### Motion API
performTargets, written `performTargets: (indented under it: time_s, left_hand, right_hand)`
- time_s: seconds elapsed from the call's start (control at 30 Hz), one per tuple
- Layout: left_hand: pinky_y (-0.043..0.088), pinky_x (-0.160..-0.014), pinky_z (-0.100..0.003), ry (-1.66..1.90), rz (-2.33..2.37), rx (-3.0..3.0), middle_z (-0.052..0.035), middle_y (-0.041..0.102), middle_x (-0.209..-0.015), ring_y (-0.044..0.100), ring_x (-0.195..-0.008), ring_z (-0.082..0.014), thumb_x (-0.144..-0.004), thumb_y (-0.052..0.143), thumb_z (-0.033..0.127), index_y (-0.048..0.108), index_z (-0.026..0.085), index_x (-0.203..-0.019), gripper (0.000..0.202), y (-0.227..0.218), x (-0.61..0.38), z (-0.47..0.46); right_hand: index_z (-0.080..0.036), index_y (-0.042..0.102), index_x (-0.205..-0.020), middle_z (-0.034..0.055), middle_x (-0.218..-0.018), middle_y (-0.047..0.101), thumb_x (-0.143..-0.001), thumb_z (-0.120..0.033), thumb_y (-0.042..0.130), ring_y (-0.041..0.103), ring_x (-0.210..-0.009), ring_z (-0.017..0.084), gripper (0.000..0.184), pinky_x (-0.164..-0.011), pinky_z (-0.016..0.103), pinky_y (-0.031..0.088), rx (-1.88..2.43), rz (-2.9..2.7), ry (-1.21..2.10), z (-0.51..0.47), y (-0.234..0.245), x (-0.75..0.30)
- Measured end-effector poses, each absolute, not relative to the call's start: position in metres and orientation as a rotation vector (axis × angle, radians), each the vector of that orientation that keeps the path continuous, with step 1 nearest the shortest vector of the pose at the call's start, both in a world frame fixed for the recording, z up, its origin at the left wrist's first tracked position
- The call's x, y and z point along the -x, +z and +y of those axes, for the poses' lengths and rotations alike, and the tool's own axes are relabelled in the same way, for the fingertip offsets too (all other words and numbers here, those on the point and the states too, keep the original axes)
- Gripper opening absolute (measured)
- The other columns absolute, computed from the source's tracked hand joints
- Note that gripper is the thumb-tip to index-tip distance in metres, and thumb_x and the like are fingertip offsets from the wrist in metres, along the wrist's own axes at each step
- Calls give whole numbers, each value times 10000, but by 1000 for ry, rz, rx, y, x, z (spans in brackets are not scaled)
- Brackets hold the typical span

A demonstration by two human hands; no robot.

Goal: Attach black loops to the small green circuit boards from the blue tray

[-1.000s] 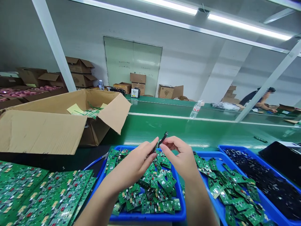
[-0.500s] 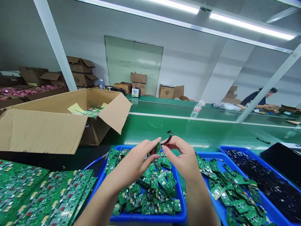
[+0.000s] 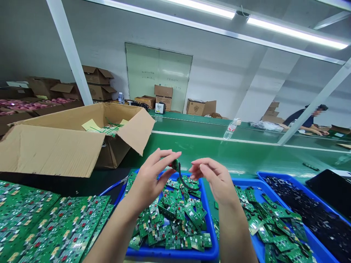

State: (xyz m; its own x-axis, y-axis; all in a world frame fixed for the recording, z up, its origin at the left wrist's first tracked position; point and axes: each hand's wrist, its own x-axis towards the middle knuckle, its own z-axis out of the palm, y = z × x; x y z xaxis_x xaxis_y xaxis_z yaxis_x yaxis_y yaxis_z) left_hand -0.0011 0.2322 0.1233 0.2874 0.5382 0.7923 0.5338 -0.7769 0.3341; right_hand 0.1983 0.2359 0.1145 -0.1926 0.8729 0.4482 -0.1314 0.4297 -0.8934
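My left hand [image 3: 153, 173] is closed on a small green circuit board [image 3: 174, 164], partly hidden by the fingers. From the board's right edge a black cable [image 3: 184, 182] hangs in a curve with its loose end pointing right. To the right of it, apart from board and cable, my right hand [image 3: 215, 177] holds nothing, its fingers bent and parted. Both hands are above a blue tray [image 3: 175, 254] heaped with small circuit boards [image 3: 181, 210].
Large board panels [image 3: 68, 223] are stacked at left, near blue-handled pliers [image 3: 113, 185]. Behind them stands an open carton [image 3: 52, 146]. At right are a tray of boards [image 3: 276, 223] and a tray of black parts [image 3: 309, 208]. A bottle [image 3: 231, 128] and a person [image 3: 305, 118] are beyond.
My right hand has let go of the black cable and drawn away to the right. The cable now droops from the board. My left hand has shifted left with the board.
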Motion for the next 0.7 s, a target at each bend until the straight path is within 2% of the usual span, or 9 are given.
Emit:
performTargets:
  time_s: [0.1,0.27,0.33,0.47,0.7]
  left_hand:
    - [383,-1102,-428,1725,1011,-2600,-45,598,-1193,559,-1173,-190,-889,535,65,544,295,-1271,446,123,2,231]
    - [396,-1098,-457,1748,1033,-2665,-49,600,-1196,569,-1169,-202,-895,542,90,565,291,-1250,409,121,1,232]
    - [451,-1051,-408,1745,1053,-2651,-52,622,-1163,600,-1109,-191,-905,537,113,574,281,-1251,386,121,1,232]
    - [546,-853,-262,1699,981,-2592,-57,681,-1039,650,-939,-153,-913,556,170,569,245,-1274,369,123,0,231]
    - [564,-769,-248,1620,873,-2428,-57,724,-937,678,-821,-147,-893,598,331,644,213,-1166,301,123,-4,232]
  right_hand:
    - [-176,704,-835,42,-699,698,-849,-503,590,658,-595,138,347,-575,262,550,613,-1448,1296,235,111,-187]
    - [-178,662,-761,15,-665,695,-793,-415,699,650,-574,119,242,-556,220,511,585,-1429,1385,224,112,-172]
    - [-175,659,-729,5,-639,683,-799,-386,695,630,-558,105,225,-553,209,499,571,-1415,1399,221,114,-170]
    - [-174,648,-682,-13,-572,634,-793,-386,688,576,-498,94,243,-514,208,480,513,-1355,1465,222,115,-171]
    - [-178,546,-548,-25,-455,536,-676,-467,727,452,-387,91,364,-405,221,408,524,-1246,1605,227,118,-169]
